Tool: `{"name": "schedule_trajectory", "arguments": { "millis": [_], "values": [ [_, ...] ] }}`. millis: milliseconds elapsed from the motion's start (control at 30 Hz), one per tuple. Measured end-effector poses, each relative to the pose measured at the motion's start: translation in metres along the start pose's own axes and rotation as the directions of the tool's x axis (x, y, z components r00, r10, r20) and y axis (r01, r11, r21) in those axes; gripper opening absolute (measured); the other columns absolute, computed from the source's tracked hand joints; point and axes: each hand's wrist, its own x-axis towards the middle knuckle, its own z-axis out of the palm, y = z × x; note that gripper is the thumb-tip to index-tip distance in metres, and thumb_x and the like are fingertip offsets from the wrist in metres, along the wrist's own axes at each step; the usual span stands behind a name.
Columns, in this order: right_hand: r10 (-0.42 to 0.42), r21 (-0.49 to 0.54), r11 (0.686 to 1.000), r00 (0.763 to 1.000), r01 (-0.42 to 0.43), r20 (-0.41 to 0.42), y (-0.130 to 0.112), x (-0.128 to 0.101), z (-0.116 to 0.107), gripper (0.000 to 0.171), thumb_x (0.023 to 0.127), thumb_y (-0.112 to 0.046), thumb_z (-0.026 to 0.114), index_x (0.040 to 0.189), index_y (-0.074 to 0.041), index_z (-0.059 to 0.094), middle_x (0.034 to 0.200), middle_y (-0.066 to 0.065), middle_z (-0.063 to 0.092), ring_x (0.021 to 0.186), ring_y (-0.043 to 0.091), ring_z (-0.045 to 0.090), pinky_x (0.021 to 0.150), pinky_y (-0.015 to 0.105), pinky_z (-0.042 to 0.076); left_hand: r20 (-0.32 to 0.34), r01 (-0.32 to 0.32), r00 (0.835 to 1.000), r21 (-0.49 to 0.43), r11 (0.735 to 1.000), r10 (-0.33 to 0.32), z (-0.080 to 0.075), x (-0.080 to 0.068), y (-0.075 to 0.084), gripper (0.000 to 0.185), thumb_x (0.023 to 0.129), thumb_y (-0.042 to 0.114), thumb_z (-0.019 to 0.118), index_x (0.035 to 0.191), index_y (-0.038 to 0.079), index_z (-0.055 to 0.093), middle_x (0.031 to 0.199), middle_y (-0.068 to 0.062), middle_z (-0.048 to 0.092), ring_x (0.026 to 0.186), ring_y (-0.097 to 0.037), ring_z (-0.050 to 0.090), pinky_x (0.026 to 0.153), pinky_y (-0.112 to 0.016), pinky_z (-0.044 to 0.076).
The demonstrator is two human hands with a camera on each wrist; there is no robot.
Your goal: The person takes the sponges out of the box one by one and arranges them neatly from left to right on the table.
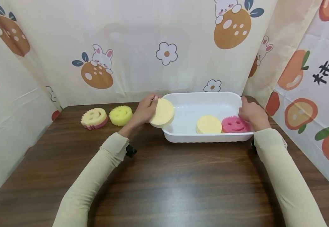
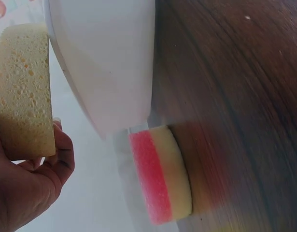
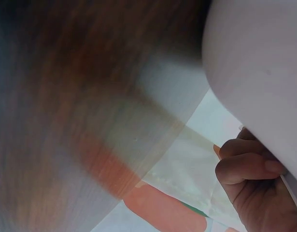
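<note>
My left hand (image 1: 145,108) grips a round pale yellow sponge (image 1: 162,112) just above the left rim of a white plastic tub (image 1: 207,137). In the left wrist view the sponge (image 2: 23,92) shows edge-on beside the tub's outer wall (image 2: 109,58), held in my left hand (image 2: 30,186). My right hand (image 1: 251,113) grips the tub's right rim; the right wrist view shows its fingers (image 3: 245,166) curled against the tub wall (image 3: 264,67). Inside the tub lie a pale yellow round sponge (image 1: 208,124) and a pink smiley sponge (image 1: 235,124).
On the dark wooden table (image 1: 164,183), left of the tub, sit a yellow-and-pink smiley sponge (image 1: 93,118) and a bright yellow smiley sponge (image 1: 120,115). The two-colour sponge (image 2: 162,174) also appears in the left wrist view. Patterned cloth walls (image 1: 141,47) enclose the back and both sides.
</note>
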Motion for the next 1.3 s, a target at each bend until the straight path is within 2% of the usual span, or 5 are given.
{"name": "schedule_trajectory", "arguments": {
  "millis": [433, 833, 1033, 1200, 1300],
  "values": [
    [-0.013, -0.013, 1.000, 1.000, 0.012, -0.006, 0.001, 0.001, 0.001, 0.076, 0.099, -0.028, 0.046, 0.157, 0.000, 0.006, 0.129, 0.039, 0.045, 0.109, 0.054, 0.052, 0.090, 0.072, 0.045, -0.032, 0.017, 0.999, 0.033, 0.999, -0.016, -0.016, -0.005, -0.008, 0.041, 0.107, 0.034, 0.035, 0.127, 0.008, 0.060, 0.129, -0.013, 0.062, 0.113, -0.027, 0.056, 0.103, -0.044, 0.043],
    [-0.007, -0.011, 1.000, 1.000, 0.007, -0.016, 0.000, 0.001, 0.002, 0.075, 0.099, -0.026, 0.047, 0.157, 0.000, 0.007, 0.128, 0.039, 0.046, 0.107, 0.053, 0.052, 0.090, 0.072, 0.045, -0.042, 0.020, 0.999, 0.024, 1.000, -0.019, -0.035, -0.013, -0.008, 0.042, 0.107, 0.035, 0.034, 0.126, 0.010, 0.061, 0.120, -0.013, 0.063, 0.103, -0.025, 0.057, 0.093, -0.039, 0.045],
    [-0.013, -0.016, 1.000, 1.000, 0.013, -0.013, 0.000, 0.001, 0.001, 0.075, 0.099, -0.026, 0.047, 0.156, 0.001, 0.008, 0.128, 0.039, 0.045, 0.108, 0.054, 0.052, 0.090, 0.072, 0.045, -0.041, 0.021, 0.999, 0.030, 0.999, -0.019, -0.043, -0.017, -0.008, 0.043, 0.108, 0.035, 0.033, 0.126, 0.007, 0.060, 0.119, -0.016, 0.061, 0.102, -0.026, 0.055, 0.088, -0.035, 0.043],
    [-0.011, -0.020, 1.000, 1.000, 0.010, -0.012, 0.000, 0.000, 0.000, 0.075, 0.099, -0.027, 0.046, 0.156, 0.001, 0.007, 0.128, 0.040, 0.045, 0.108, 0.054, 0.052, 0.089, 0.072, 0.045, -0.050, 0.026, 0.998, 0.044, 0.999, -0.024, -0.049, -0.022, -0.011, 0.043, 0.107, 0.035, 0.034, 0.124, 0.006, 0.061, 0.108, -0.016, 0.061, 0.090, -0.025, 0.056, 0.081, -0.033, 0.045],
    [-0.005, -0.013, 1.000, 1.000, 0.005, -0.006, 0.000, 0.000, 0.000, 0.075, 0.099, -0.027, 0.046, 0.157, 0.000, 0.006, 0.129, 0.040, 0.045, 0.108, 0.054, 0.051, 0.090, 0.072, 0.045, -0.057, 0.042, 0.998, 0.056, 0.998, -0.039, -0.052, -0.025, -0.014, 0.043, 0.107, 0.035, 0.033, 0.124, 0.008, 0.061, 0.108, -0.016, 0.062, 0.091, -0.025, 0.057, 0.081, -0.033, 0.045]
  ]
}}
